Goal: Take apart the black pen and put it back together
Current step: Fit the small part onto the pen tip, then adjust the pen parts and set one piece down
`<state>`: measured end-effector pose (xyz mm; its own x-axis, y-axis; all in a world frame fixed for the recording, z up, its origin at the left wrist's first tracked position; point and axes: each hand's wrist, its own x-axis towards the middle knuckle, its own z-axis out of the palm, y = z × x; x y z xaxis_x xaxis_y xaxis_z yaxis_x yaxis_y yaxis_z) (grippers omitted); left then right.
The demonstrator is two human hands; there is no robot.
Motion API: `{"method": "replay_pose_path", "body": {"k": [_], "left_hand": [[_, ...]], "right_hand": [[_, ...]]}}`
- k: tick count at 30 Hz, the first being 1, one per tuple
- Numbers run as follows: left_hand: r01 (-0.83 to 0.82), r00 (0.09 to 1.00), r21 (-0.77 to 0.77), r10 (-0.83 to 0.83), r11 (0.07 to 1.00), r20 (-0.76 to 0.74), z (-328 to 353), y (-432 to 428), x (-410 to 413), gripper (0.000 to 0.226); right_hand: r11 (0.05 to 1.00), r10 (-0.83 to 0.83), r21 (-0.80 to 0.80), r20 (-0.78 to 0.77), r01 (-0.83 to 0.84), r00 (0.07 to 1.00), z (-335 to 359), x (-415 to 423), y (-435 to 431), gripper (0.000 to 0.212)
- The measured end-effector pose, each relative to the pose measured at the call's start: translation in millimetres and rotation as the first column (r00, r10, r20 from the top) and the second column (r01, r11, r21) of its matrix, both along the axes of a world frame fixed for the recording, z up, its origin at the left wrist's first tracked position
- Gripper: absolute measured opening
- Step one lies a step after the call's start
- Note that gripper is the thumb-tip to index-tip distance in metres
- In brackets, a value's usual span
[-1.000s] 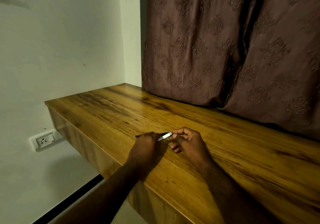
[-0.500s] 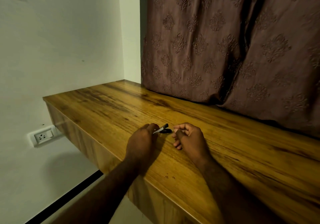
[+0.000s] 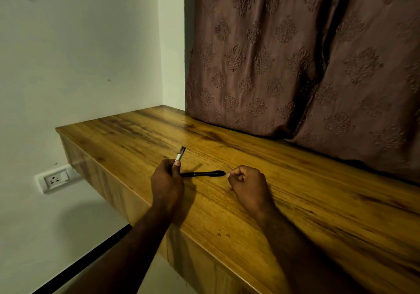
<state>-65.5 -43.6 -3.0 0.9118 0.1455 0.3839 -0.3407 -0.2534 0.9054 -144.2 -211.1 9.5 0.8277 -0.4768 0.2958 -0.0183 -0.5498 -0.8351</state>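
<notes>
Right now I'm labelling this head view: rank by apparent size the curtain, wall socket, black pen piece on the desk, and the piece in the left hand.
1. curtain
2. wall socket
3. black pen piece
4. held piece, partly hidden by the left hand

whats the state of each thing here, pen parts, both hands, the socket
black pen body: lying flat on the wooden counter, between the hands
pen piece: separated from the body, held up tilted
left hand: closed around the pen piece
right hand: loosely curled, resting on the counter, apparently empty
wall socket: nothing plugged in
</notes>
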Motion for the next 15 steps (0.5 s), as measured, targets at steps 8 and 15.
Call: {"method": "replay_pose_path", "body": {"k": [8, 15], "left_hand": [[0.096, 0.995, -0.053, -0.098, 0.994, -0.027, -8, 0, 9, 0.02], [0.107, 0.99, -0.113, -0.116, 0.988, -0.081, -10, 2, 15, 0.016]], "right_hand": [[0.998, 0.033, -0.051, -0.041, -0.035, 0.999, 0, 0, 1, 0.012], [0.996, 0.051, -0.069, -0.06, -0.055, 0.997, 2, -1, 2, 0.013]]}}
